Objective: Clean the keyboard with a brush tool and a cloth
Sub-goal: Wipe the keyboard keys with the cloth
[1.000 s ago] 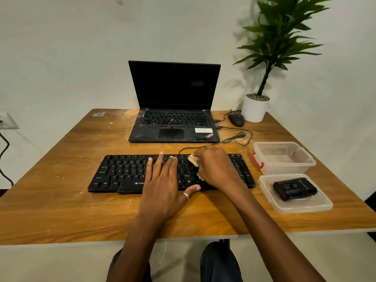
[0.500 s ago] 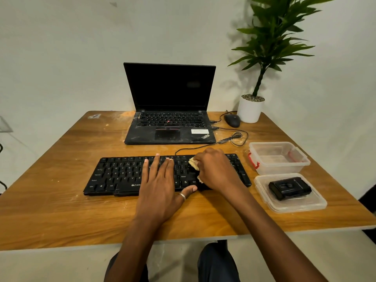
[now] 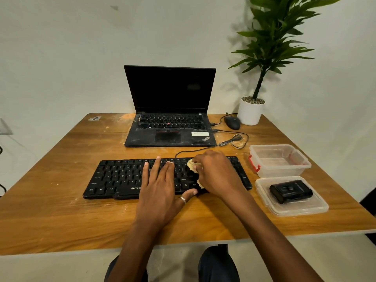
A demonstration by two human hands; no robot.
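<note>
The black wired keyboard (image 3: 122, 176) lies across the middle of the wooden counter (image 3: 61, 210), just in front of the person, and very little about it has changed over the last second. The left hand (image 3: 160, 190) stays flat on the middle keys, fingers straight and holding nothing, with its thumb at the front edge; it seems to be pinning the board in place. The right hand (image 3: 219, 174) keeps its fingers curled round a small pale-yellow cloth (image 3: 191, 165) and presses it onto the right-centre keys. The cloth has shifted only slightly across that same patch, which suggests short rubbing strokes rather than a sweep. By that reading the wiping step is under way, and the left half of the keys has yet to be covered.

Behind the keyboard stands an open black laptop (image 3: 169, 110) with a dark screen. A black mouse (image 3: 232, 122) and a green plant in a white pot (image 3: 250, 112) sit at the far right corner. The keyboard's thin black cable (image 3: 234, 139) loops near a clear plastic box (image 3: 279, 161). The box's clear lid (image 3: 293, 208) lies just beside the keyboard's right end and carries a small black device (image 3: 291, 191). Whether that is the brush tool, I cannot tell. The resting left hand covers keys that still need wiping.
</note>
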